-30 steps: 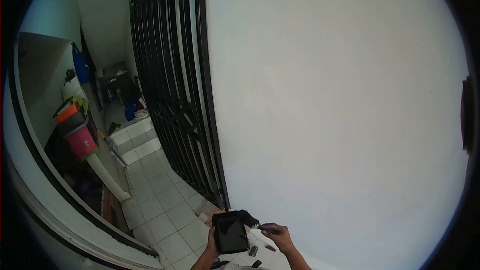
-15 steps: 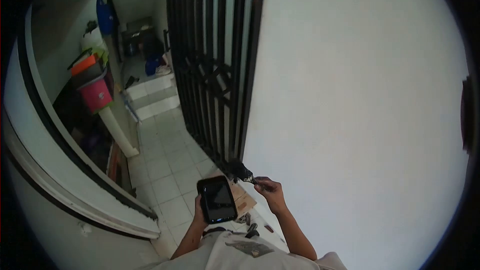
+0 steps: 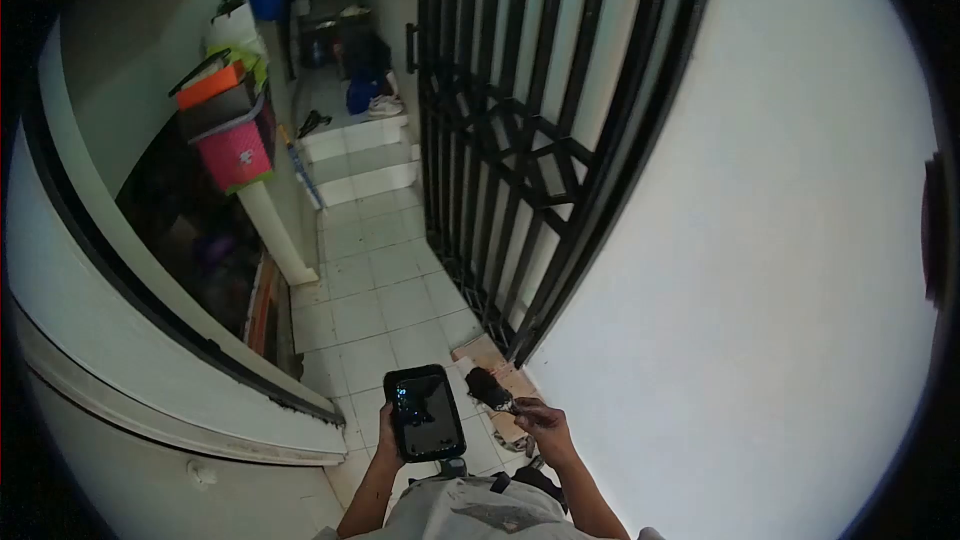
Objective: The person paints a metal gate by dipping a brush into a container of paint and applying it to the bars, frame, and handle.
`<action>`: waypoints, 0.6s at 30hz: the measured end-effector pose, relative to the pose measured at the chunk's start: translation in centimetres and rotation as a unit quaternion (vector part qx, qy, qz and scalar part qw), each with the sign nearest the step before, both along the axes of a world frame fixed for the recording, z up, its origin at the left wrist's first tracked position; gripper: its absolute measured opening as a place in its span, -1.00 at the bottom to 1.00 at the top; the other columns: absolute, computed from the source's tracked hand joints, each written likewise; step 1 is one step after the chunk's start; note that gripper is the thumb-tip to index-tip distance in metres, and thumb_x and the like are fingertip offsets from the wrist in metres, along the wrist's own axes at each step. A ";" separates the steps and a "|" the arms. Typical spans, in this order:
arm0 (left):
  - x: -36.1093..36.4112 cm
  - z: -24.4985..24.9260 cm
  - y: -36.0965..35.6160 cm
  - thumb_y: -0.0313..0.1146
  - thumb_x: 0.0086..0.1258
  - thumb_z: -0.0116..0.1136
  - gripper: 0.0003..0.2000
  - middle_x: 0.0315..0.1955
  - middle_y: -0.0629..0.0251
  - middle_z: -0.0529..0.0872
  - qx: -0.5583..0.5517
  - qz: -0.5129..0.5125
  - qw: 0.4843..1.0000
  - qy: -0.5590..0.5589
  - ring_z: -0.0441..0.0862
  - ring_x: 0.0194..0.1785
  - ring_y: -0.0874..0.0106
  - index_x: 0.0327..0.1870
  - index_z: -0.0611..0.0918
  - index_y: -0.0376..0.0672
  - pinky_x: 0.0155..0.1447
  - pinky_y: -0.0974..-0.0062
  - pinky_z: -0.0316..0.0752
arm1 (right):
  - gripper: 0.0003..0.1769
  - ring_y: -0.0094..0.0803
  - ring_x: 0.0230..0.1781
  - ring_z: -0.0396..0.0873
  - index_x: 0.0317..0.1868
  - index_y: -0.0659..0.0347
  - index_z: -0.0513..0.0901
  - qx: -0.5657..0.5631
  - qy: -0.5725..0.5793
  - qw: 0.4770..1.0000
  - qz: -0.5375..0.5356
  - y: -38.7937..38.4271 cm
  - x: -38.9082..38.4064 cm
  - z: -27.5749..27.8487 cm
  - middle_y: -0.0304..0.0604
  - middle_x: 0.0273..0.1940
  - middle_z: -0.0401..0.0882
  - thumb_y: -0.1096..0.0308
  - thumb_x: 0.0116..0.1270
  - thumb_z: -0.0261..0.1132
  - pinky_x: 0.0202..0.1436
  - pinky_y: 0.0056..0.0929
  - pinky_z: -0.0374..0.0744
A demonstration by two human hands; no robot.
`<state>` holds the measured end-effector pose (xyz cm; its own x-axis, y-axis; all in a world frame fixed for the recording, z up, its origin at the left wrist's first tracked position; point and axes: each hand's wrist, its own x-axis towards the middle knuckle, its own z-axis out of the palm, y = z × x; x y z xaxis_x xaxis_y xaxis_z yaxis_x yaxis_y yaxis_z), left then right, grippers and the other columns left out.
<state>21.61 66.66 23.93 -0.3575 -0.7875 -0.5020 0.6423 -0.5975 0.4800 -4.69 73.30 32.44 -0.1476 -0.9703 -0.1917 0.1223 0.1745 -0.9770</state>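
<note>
Centrally, at the lower edge of the head view, the left hand (image 3: 384, 437) supports a black tray (image 3: 425, 412) from beneath, its grip clamped on the tray's left rim. The tray is held roughly level above the tiled floor (image 3: 370, 300). Just to its right, the right hand (image 3: 540, 425) has its grip closed on the handle of a paintbrush (image 3: 488, 388), whose dark bristles point up and left, near the tray's upper right corner; whether the two touch cannot be told. Beyond the brush, a piece of cardboard (image 3: 487, 353) lies on the floor at the foot of a black metal gate (image 3: 520, 170). A white wall (image 3: 760, 240) fills the right side. A pink bucket (image 3: 238, 155) sits on the left.
</note>
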 end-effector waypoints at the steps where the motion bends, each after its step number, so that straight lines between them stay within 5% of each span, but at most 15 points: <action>1: 0.8 -0.1 -0.5 0.24 0.27 -0.08 -0.36 -0.05 0.16 0.61 0.009 0.004 1.000 -0.008 0.60 -0.03 0.25 0.16 0.48 -0.11 0.07 0.23 0.53 | -0.75 -0.31 0.10 0.48 -0.09 0.39 0.66 0.011 -0.013 1.000 -0.008 -0.7 0.4 -0.5 -0.03 0.07 0.54 0.52 0.20 0.34 0.20 -0.40 0.43; 18: 1.8 -3.8 -8.7 0.19 0.31 -0.04 -0.39 0.03 0.15 0.58 -0.018 0.204 0.979 0.006 0.58 0.07 0.20 0.22 0.42 -0.09 0.13 0.18 0.53 | -0.74 -0.34 0.07 0.49 -0.09 0.42 0.64 -0.005 -0.041 0.991 0.131 -19.7 0.5 -3.7 -0.05 0.05 0.55 0.51 0.21 0.35 0.18 -0.44 0.44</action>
<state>23.37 58.00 20.09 -0.0151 -0.8833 -0.4685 0.8301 -0.2723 0.4866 -4.15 53.56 28.70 0.1243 -0.9753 -0.1824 0.1537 0.2006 -0.9676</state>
